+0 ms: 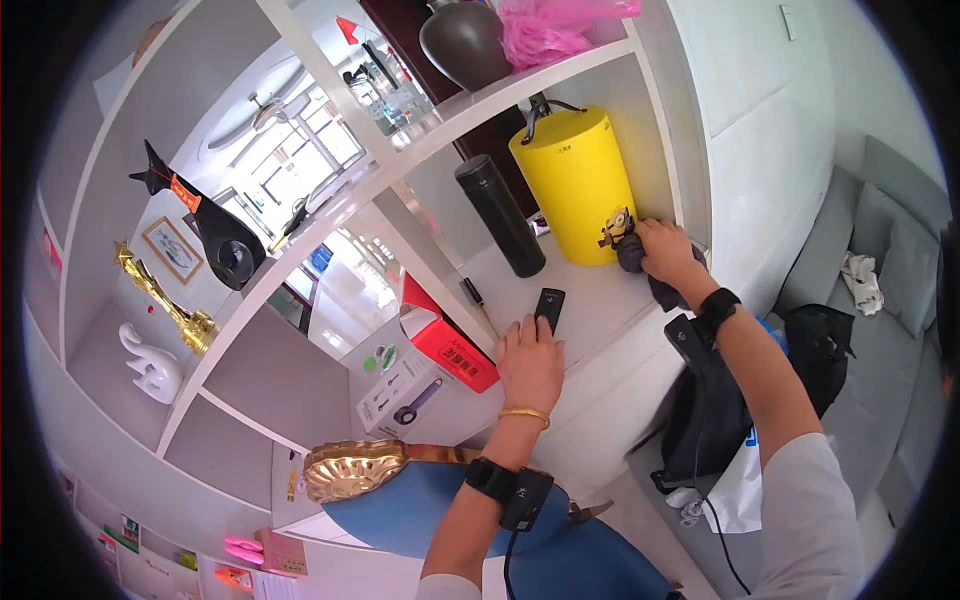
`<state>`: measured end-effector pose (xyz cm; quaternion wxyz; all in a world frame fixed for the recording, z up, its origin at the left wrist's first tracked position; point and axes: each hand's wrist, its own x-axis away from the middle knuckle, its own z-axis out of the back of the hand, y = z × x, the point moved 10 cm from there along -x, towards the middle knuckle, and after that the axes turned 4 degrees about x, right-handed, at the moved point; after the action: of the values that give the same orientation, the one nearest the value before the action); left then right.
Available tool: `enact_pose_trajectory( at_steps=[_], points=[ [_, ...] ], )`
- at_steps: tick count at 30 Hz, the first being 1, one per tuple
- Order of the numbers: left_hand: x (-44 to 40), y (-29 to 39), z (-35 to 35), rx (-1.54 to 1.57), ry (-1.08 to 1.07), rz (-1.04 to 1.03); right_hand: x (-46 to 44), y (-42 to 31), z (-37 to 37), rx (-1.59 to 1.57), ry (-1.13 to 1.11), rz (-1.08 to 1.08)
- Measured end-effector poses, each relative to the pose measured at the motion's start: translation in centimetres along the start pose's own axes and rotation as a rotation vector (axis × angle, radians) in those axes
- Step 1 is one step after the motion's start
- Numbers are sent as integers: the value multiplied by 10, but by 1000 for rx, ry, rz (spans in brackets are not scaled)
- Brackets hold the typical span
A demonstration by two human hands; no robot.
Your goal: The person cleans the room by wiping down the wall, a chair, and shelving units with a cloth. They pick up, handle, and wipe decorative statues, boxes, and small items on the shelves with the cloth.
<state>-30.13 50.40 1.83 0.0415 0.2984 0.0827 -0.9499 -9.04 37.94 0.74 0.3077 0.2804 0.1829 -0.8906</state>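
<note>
My left hand (pixel 530 368) is palm down at the front of the shelf, with its fingers and thumb at the lower end of a small black device (pixel 549 306) like a remote. The hand partly hides that end. My right hand (pixel 668 252) is closed on a dark grey cloth (pixel 664 290), which hangs down over the shelf edge. Part of the cloth bunches against the yellow cylinder (pixel 570 180), beside its cartoon sticker. A black cylinder (pixel 500 215) stands upright left of the yellow one. A black pen (pixel 473 291) rests behind my left hand.
A red box (pixel 455 355) and a white printed box (pixel 395 385) sit left of my left hand. Above stand a dark vase (pixel 462 45) and pink plastic (pixel 555 30). A blue chair (pixel 590 550) with gold trim is below; bags (pixel 715 430) lie on the grey sofa (pixel 870 380) at right.
</note>
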Motion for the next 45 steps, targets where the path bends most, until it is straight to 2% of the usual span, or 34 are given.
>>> enact_pose_trajectory(
  at_steps=[4, 5, 7, 8, 10, 13, 15, 17, 19, 20, 22, 23, 24, 25, 27, 29, 31, 32, 33, 34, 35, 36, 37, 38, 39, 41, 42, 45],
  points=[
    [-12, 9, -2, 103, 42, 19, -8, -4, -2, -56, 27, 246],
    [-7, 11, -10, 107, 33, 24, -6, -5, -4, -58, 16, 246],
    [-1, 9, -34, 118, -20, 49, -13, 3, -14, -20, -81, 95],
    [-1, 10, -34, 118, -20, 51, -11, -3, -11, -21, -81, 97],
    [-2, 9, -31, 174, -4, 53, 7, 3, 13, -26, -22, -144],
    [-1, 8, -26, 167, 33, 64, 43, -15, 35, -25, -159, -130],
    [-1, 11, -15, 231, 101, 24, 81, -61, 50, -163, -44, 32],
    [2, 13, -2, 284, 181, -12, 107, -120, 61, -368, -97, 213],
    [19, 13, 19, 344, 282, -148, 114, -124, 58, -434, -101, 218],
    [34, 12, 29, 341, 303, -143, 113, -130, 56, -510, -96, 230],
    [71, 12, 53, 400, 264, -173, 103, -88, 60, -456, 30, 69],
    [95, 6, 67, 399, 258, -190, 99, -57, 50, -527, 193, -1],
    [120, -12, 85, 337, 255, -115, 92, -69, 69, -635, 63, -46],
    [145, -21, 103, 301, 260, -113, 102, -64, 62, -704, 226, 50],
    [176, -37, 132, 252, 271, -91, 124, -99, 60, -310, 317, 124],
    [213, -84, 176, 46, 413, 193, 151, -140, 56, -479, 292, 224],
    [246, -139, 205, 11, 627, 455, 170, -150, 19, -842, 81, 184],
    [255, -156, 209, 13, 633, 473, 176, -151, -3, -1096, -39, 5],
    [270, -186, 211, 111, 675, 617, 180, -164, -11, -1243, -216, -116],
    [286, -212, 209, 206, 720, 752, 177, -177, -4, -1309, -227, -131],
    [294, -222, 209, 196, 734, 758, 173, -192, 3, -1378, -239, -145],
    [297, -237, 189, 392, 597, 795, 168, -212, 17, -1384, -248, -132],
    [299, -247, 170, 585, 453, 823, 157, -233, 44, -1399, -134, -49],
    [300, -249, 172, 461, 414, 824, 147, -247, 63, -1410, -20, 32],
    [301, -252, 174, 455, 416, 840, 139, -258, 58, -1413, -37, 39],
    [297, -247, 182, 402, 405, 758, 134, -301, 66, -1011, 113, 333],
    [301, -249, 184, 380, 422, 782, 135, -310, 32, -952, -83, 294],
    [302, -247, 182, 377, 445, 735, 145, -303, 25, -981, -54, 307]
  ],
)
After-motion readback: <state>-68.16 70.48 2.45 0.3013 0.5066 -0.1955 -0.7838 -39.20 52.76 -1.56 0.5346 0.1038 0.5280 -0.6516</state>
